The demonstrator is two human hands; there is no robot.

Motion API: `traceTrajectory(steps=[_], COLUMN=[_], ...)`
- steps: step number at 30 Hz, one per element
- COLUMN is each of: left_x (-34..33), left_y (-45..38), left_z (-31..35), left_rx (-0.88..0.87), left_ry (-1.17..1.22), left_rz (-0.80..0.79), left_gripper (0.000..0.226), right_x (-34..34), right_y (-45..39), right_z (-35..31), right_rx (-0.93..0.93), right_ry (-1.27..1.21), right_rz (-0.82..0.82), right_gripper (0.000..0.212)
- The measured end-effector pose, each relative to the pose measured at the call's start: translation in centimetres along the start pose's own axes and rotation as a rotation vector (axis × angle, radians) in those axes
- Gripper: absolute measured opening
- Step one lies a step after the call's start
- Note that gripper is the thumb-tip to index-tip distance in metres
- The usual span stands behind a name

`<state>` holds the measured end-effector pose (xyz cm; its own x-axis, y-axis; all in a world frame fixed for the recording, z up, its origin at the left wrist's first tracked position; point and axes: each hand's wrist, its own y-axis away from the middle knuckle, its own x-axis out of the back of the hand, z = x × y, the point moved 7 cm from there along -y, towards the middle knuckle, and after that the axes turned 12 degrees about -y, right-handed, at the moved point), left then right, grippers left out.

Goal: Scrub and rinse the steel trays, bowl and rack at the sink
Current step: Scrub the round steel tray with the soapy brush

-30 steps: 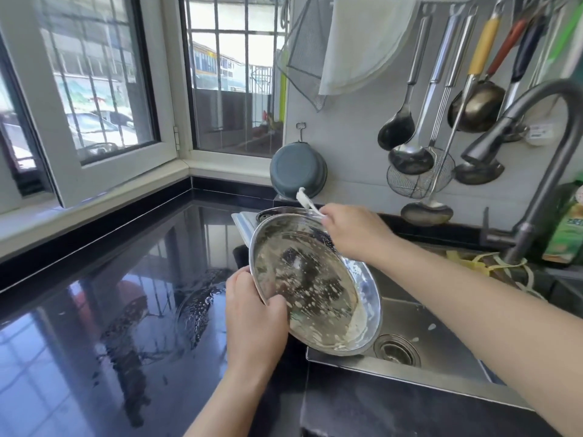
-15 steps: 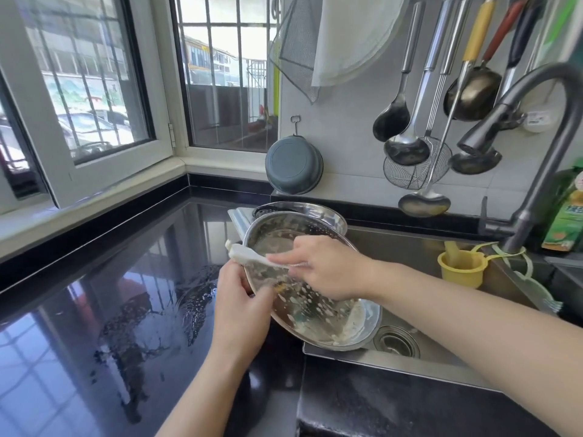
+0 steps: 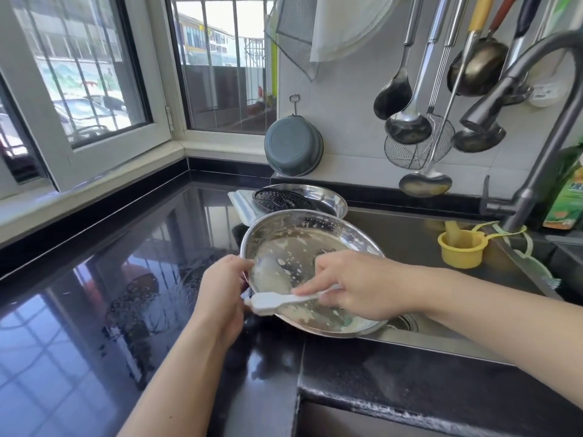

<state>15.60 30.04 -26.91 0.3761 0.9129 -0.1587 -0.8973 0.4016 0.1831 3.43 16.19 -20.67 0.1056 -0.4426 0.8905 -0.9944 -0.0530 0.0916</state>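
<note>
Head camera view, looking down at a kitchen sink corner: a person scrubs a round steel tray held tilted over the left edge of the sink. The tray sits at the centre of the scene, its inside facing the viewer and speckled with pale soapy residue.

At about 8 o'clock on the tray, the left hand grips the rim, thumb hooked over the edge and fingers curled behind. At about 4 o'clock, the right hand pinches the handle of a white brush, fingers curled around it, with the brush head lying near the lower left rim, close to the left thumb.

Beyond the tray, at 12 o'clock, a steel bowl holds a dark perforated rack, resting against a rectangular steel tray. A yellow cup stands in the sink at 3 o'clock, below the faucet.

The scrubbing step appears to be in hand, with residue left across the surface. The next move likely calls for sweeping the brush over the remaining spots while the left hand steadies the tray, then rinsing under the faucet.
</note>
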Motion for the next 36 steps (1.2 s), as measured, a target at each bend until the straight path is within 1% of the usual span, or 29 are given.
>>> traceTrajectory(steps=[2, 3, 8, 11, 13, 16, 21, 26, 30, 32, 34, 36], left_x=[0.2, 0.4, 1.3, 1.4, 1.5, 1.4, 1.3, 0.9, 0.5, 0.3, 0.4, 0.3], left_y=[-0.3, -0.4, -1.0, -1.0, -0.5, -0.2, 0.2, 0.8, 1.2, 1.3, 1.3, 1.4], left_z=[-0.6, -0.9, -1.7, -1.7, -1.3, -1.2, -0.7, -0.1, 0.0, 0.2, 1.0, 1.8], left_rx=[-0.016, -0.014, -0.004, -0.07, -0.125, -0.161, -0.192, -0.212, -0.219, -0.243, -0.296, -0.346], left_ry=[-0.096, -0.123, -0.177, -0.259, -0.336, -0.394, -0.457, -0.513, -0.551, -0.562, -0.608, -0.641], left_rz=[0.02, 0.038, 0.147, 0.223, 0.275, 0.292, 0.303, 0.305, 0.287, 0.292, 0.319, 0.341], left_gripper=[0.032, 0.035, 0.029, 0.036, 0.035, 0.032, 0.032, 0.033, 0.032, 0.03, 0.02, 0.016], right_x=[-0.5, -0.8, -1.6, -0.7, -0.2, 1.0, 3.9, 7.6, 10.1, 10.6, 10.7, 10.6], right_y=[1.3, 2.0, 6.3, 9.1, 10.6, 12.0, 11.4, 7.8, 3.2, 1.4, 0.0, -0.4], right_z=[0.7, 1.2, 3.8, 5.3, 6.3, 8.5, 12.6, 14.9, 13.5, 11.3, 9.1, 7.6], right_rx=[-0.022, -0.035, -0.089, -0.13, -0.165, -0.248, -0.399, -0.515, -0.476, -0.404, -0.312, -0.234], right_ry=[0.006, 0.007, 0.019, 0.05, 0.106, 0.161, 0.222, 0.296, 0.464, 0.633, 0.821, 0.986], right_rz=[-0.013, -0.019, -0.019, 0.024, 0.025, 0.035, 0.071, 0.117, 0.181, 0.201, 0.191, 0.166], right_gripper=[0.038, 0.038, 0.039, 0.042, 0.045, 0.046, 0.041, 0.043, 0.048, 0.047, 0.045, 0.039])
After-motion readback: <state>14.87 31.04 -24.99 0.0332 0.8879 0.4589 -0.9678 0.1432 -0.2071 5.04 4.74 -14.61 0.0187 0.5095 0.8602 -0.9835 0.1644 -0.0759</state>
